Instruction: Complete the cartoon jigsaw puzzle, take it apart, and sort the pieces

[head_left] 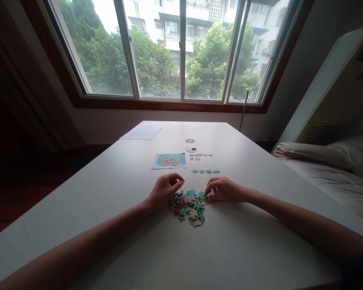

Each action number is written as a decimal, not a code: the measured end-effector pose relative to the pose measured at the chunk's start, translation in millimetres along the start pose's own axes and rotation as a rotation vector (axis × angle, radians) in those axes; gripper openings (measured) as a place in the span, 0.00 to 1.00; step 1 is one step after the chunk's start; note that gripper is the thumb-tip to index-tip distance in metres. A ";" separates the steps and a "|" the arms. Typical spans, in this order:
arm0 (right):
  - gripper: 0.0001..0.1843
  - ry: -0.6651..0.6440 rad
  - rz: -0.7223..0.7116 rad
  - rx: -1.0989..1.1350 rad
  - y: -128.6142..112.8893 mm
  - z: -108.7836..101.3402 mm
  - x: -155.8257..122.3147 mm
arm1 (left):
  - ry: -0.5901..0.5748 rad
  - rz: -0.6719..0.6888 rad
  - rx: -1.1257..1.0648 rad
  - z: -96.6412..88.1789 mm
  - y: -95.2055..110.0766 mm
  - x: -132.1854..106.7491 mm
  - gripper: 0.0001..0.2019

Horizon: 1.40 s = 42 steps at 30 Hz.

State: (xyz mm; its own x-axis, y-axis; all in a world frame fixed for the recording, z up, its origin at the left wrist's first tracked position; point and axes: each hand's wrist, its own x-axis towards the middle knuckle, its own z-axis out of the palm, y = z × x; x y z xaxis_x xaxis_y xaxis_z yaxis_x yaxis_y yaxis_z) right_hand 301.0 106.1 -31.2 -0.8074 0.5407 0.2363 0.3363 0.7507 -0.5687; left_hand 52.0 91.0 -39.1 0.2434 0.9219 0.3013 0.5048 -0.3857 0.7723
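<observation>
Bare forearms [109, 231] flank a jigsaw heap [192, 207], just between left hand [165, 188] and right hand [225, 190]. Both curl loosely; whether either grips, unclear.

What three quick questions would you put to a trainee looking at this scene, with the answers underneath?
1. How many jigsaw pieces make up the nearest row, just beyond the pile of jigsaw pieces?
2. True or false: the cartoon picture lies on the white table, beyond the left hand.
3. Which is closest to the right hand?
(a) the window
(b) the pile of jigsaw pieces
(c) the cartoon picture

Key: 1. Four. 2. True. 3. (b).
</observation>
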 end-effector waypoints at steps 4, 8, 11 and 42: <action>0.11 0.015 0.044 0.074 -8.3 -0.3 1.8 | -0.080 0.102 0.097 3.6 12.9 -6.3 0.08; 0.10 0.193 0.079 0.102 -20.6 6.9 2.3 | -0.155 0.259 0.202 6.7 31.0 -16.7 0.08; 0.11 0.263 0.102 0.144 -28.1 13.4 2.1 | -0.170 0.281 0.235 10.3 39.9 -22.9 0.08; 0.03 0.534 -0.155 -0.264 -27.8 19.4 -2.4 | -0.226 -0.048 -0.314 16.8 40.2 -16.4 0.12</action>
State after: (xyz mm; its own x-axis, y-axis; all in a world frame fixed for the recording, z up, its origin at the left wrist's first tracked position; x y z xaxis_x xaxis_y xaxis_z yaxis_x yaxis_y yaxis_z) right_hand 284.2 76.6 -31.2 -0.5252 0.4818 0.7015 0.3979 0.8677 -0.2980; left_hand 82.3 59.8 -22.4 0.4192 0.8943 0.1567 0.2506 -0.2799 0.9267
